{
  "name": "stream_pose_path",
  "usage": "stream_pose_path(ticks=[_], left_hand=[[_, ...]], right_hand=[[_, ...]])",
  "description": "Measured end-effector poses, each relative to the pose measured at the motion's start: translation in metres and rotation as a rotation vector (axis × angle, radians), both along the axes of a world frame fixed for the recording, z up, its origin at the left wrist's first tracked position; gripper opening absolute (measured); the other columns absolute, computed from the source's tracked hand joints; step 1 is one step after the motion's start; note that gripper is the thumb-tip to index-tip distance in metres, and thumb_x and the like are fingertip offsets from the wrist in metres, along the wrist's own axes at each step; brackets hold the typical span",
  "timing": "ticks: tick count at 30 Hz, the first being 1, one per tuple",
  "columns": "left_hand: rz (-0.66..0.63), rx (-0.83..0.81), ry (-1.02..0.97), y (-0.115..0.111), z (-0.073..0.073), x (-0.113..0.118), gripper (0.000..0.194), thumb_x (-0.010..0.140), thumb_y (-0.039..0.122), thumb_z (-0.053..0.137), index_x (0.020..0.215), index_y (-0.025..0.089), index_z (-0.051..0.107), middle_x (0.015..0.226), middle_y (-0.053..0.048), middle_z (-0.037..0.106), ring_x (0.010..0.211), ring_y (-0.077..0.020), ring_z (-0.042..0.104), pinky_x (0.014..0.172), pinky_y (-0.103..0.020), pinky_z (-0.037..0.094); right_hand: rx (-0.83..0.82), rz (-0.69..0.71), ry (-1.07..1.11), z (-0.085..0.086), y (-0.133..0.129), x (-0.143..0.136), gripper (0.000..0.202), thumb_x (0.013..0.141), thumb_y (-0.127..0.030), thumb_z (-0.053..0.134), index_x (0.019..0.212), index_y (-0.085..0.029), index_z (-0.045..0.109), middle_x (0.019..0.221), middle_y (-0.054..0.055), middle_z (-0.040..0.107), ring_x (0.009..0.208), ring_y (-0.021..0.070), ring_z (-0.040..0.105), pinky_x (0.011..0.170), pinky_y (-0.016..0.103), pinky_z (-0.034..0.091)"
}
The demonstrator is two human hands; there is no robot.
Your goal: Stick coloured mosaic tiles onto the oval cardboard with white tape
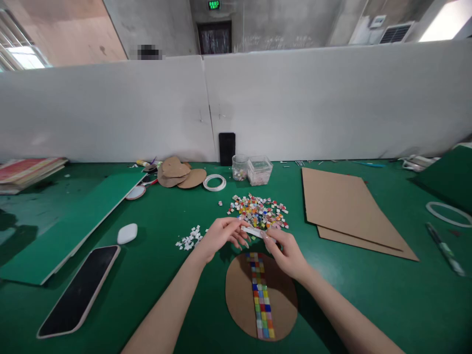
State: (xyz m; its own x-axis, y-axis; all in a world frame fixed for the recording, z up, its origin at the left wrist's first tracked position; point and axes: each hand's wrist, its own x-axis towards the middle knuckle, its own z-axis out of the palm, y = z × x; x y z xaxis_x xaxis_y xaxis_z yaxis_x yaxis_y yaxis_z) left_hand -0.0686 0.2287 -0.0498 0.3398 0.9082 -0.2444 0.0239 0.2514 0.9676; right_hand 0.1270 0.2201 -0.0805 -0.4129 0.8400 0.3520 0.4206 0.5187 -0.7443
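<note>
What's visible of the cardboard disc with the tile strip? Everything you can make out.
The cardboard disc is brown, thin and roughly round, with a slightly uneven edge. It lies flat on the green table. A slightly slanted strip of small, glossy, multicoloured square tiles crosses its middle from far edge to near edge; both sides are bare. The right hand overlaps its far right edge in view; contact can't be told.

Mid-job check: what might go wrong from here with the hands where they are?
The white strip, at the right hand's fingertips, could slip and scatter the loose pile just beyond.
The right hand, close by the disc, might brush the tile band; I can't tell whether it's glued.
The left hand may sweep the white tiles beside its wrist.
</note>
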Motion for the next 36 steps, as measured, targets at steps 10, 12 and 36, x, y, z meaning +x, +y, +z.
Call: stream_pose_path(ticks=[10, 12, 36], left_hand=[[-0.021, 0.007, 0.009, -0.001, 0.001, 0.001, 0.037, 0.083, 0.042, 0.051, 0.097, 0.011, 0.064, 0.075, -0.008, 0.065, 0.061, -0.0138, 0.062, 0.056, -0.023, 0.048], [-0.022, 0.007, 0.011, -0.001, 0.000, 0.001, 0.036, 0.082, 0.042, 0.052, 0.098, 0.011, 0.064, 0.074, -0.007, 0.065, 0.060, -0.0137, 0.061, 0.056, -0.023, 0.048], [-0.039, 0.196, 0.178, -0.003, 0.009, 0.001, 0.026, 0.082, 0.036, 0.052, 0.083, 0.013, 0.063, 0.066, -0.003, 0.063, 0.055, -0.0109, 0.057, 0.056, -0.022, 0.046]], right_hand=[[0.018, -0.013, -0.021, -0.002, 0.000, -0.002, 0.031, 0.090, -0.024, 0.035, 0.060, -0.021, 0.029, 0.053, -0.004, 0.035, 0.049, 0.0114, 0.033, 0.049, 0.025, 0.024], [0.013, -0.011, -0.027, -0.002, 0.001, -0.003, 0.031, 0.090, -0.024, 0.035, 0.059, -0.021, 0.028, 0.053, -0.004, 0.034, 0.049, 0.0114, 0.033, 0.049, 0.025, 0.023], [0.030, -0.006, -0.064, 0.001, 0.000, -0.003, 0.032, 0.090, -0.025, 0.036, 0.059, -0.021, 0.028, 0.052, -0.004, 0.035, 0.048, 0.0113, 0.034, 0.048, 0.025, 0.023]])
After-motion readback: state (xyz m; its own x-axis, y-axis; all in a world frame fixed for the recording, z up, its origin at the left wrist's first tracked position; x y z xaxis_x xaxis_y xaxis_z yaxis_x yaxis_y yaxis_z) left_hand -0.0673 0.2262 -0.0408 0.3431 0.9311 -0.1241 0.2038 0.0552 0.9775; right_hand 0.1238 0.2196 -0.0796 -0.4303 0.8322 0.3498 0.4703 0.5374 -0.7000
